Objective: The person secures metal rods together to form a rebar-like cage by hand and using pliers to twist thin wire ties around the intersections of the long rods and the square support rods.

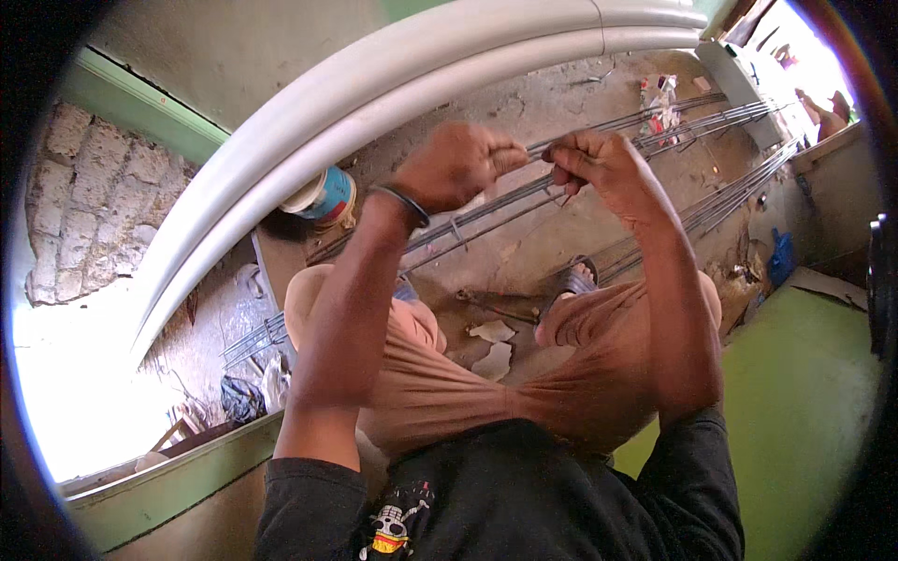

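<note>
My left hand [458,166], with a dark band at its wrist, is closed, its fingers pressed together and slightly smeared by motion. Facing it a short way to the right, my right hand [603,176] pinches with thumb and fingers. Whatever thin thing they may hold is too small to make out. Both hands are raised above a long framework of dark steel rods [496,213] with cross ties, which runs from lower left to upper right over the floor. My knees are apart below, and one sandal [577,278] shows beside the rods.
Thick white pipes [374,79] curve across the far side. A blue-and-white bucket [329,194] stands under them. More rods [739,201] lie to the right, near a blue plastic bag [782,257]. Pale broken pieces [493,361] lie between my feet. A green surface [795,402] is at the right.
</note>
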A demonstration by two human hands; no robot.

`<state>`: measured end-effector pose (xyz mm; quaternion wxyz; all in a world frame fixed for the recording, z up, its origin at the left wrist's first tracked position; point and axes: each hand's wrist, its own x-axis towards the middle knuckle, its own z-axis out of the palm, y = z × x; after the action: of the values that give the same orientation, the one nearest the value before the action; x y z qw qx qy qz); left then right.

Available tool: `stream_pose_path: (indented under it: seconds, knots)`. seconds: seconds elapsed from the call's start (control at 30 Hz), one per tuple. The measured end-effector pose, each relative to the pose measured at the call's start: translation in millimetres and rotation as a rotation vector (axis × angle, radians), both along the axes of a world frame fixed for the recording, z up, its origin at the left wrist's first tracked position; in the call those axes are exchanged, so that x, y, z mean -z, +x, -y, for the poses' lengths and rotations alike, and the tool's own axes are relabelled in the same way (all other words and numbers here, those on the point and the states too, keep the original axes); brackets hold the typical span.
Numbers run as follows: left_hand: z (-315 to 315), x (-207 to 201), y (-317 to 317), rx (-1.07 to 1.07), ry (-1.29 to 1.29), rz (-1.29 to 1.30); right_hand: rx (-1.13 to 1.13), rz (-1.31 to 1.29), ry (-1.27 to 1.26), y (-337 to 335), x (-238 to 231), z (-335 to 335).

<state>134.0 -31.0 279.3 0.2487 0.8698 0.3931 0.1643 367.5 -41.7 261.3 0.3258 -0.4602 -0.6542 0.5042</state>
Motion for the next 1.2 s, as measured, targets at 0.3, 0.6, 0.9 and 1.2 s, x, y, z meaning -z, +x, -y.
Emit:
stream_pose_path:
  seconds: [0.3,0.6,0.9,1.2]
  knots:
    - [19.4,2.4,0.7,-0.018,0.395,-0.200,0.097,0.069,-0.133,-16.2,-1.9,2.8]
    - [6.3,17.2,-13.4,0.045,0.269,-0.163,0.009,0.641,0.676,-50.6,15.9,23.1]
    - [9.8,-3.3,-25.1,0.045,-0.040,-0.039,-0.107,0.433,0.321,-39.8,2.8,26.8]
    - [12.9,-27.1,-19.3,0.077,0.239,0.052,-0.138,-0.150,-0.204,-22.6,-24.6,22.7]
